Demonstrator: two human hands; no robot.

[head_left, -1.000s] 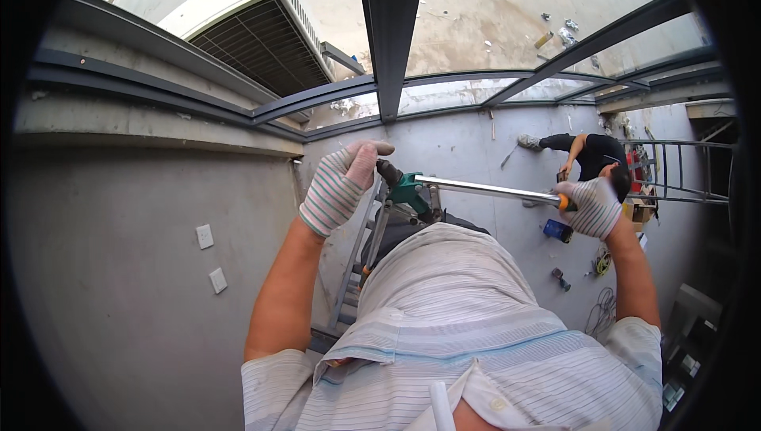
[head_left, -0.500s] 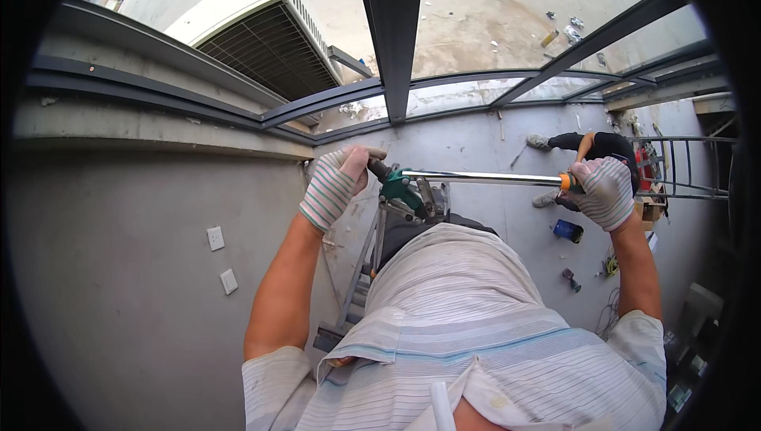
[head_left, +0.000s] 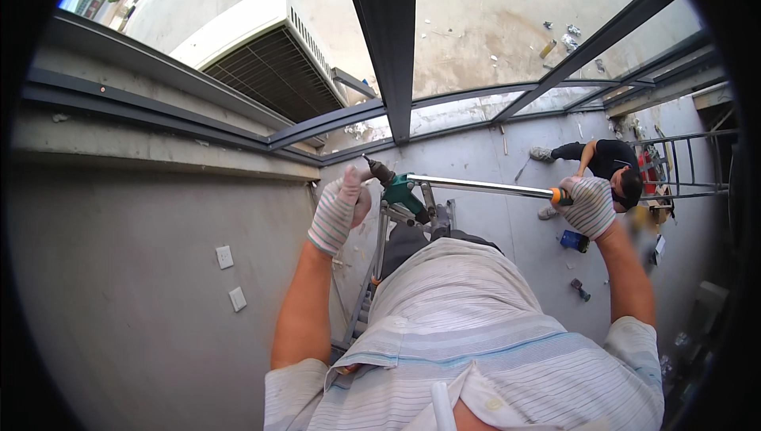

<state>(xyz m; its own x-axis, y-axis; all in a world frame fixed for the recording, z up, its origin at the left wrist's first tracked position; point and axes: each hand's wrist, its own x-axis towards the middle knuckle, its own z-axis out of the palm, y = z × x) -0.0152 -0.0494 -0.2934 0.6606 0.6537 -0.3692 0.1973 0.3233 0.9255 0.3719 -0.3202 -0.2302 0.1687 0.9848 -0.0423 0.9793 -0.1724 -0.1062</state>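
Note:
A lever hand riveter with a green body (head_left: pixel 403 191), a dark nose and a long chrome arm lies across in front of my chest. My right hand (head_left: pixel 588 203), in a striped fingerless-style glove, is closed round the orange and black grip at the arm's right end. Beside the nose, my left hand (head_left: pixel 341 205), in a matching glove, has bent fingers that look apart, with nothing visible in them. A thin tip sticks out of the nose. The riveter's second arm is foreshortened and largely hidden below its body.
A stepladder (head_left: pixel 371 288) stands below me. Dark metal framing (head_left: pixel 403 74) rises ahead, with an air-conditioner unit (head_left: pixel 261 58) beyond it. At right a co-worker (head_left: pixel 610 165) crouches by another ladder (head_left: pixel 690 165). A blue bucket (head_left: pixel 574 241) and a cordless drill (head_left: pixel 580 290) lie on the floor.
My left fingers have drawn back from the riveter's nose, baring its tip. My right hand and the grip have shifted slightly left and down. The co-worker's head and torso show more.

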